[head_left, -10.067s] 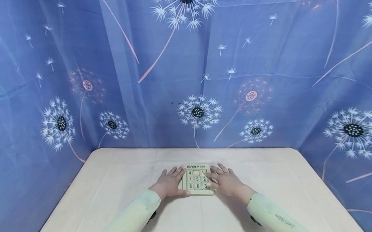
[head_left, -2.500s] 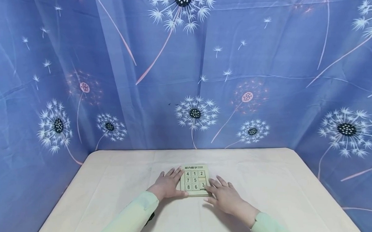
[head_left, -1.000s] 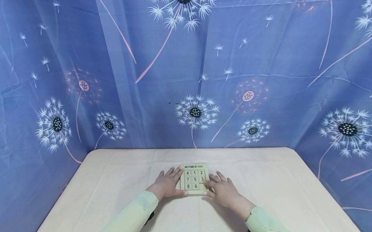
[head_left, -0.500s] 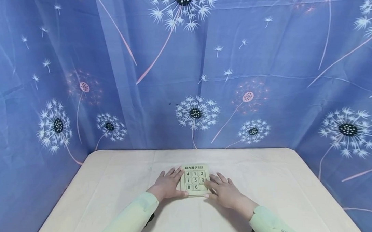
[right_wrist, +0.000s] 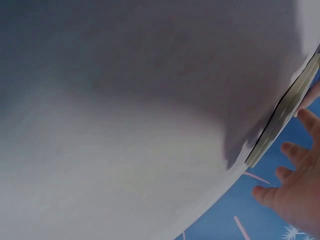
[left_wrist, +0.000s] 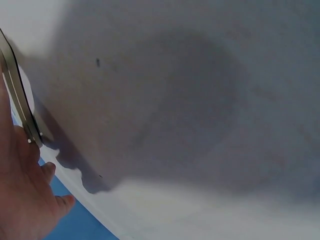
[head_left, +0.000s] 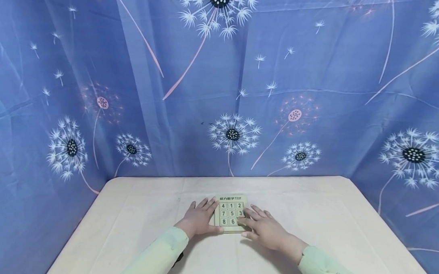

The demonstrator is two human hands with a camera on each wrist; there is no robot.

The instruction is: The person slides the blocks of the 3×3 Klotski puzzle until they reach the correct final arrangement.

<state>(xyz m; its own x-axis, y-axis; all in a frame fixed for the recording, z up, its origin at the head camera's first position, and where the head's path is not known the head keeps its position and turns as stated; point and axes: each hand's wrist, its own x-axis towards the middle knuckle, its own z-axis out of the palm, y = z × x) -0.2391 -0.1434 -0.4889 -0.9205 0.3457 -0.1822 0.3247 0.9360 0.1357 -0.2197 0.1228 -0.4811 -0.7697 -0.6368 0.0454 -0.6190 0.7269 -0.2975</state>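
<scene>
A pale green number slide puzzle [head_left: 231, 230] lies flat in the middle of the table. Its tiles read 4 1 2, then 7 5 3, then 8 6, with the lower right cell partly covered by a finger. My left hand [head_left: 197, 219] steadies the puzzle's left side, fingers spread along the edge and thumb at the lower left corner. My right hand [head_left: 268, 229] lies at the right side, its index fingertip over the lower right cell, just under the 3 tile [head_left: 240, 213]. Both wrist views show the puzzle's thin edge [left_wrist: 22, 97] beside the hand.
A cream-covered table [head_left: 142, 204] with rounded far corners carries the puzzle. Blue curtains [head_left: 190, 146] with a dandelion print hang behind it and on both sides.
Since ten seconds ago, the 1 tile has slid left and the 2 and 3 tiles up. In the last half second, my right index finger has dropped from the 3 tile to the cell below.
</scene>
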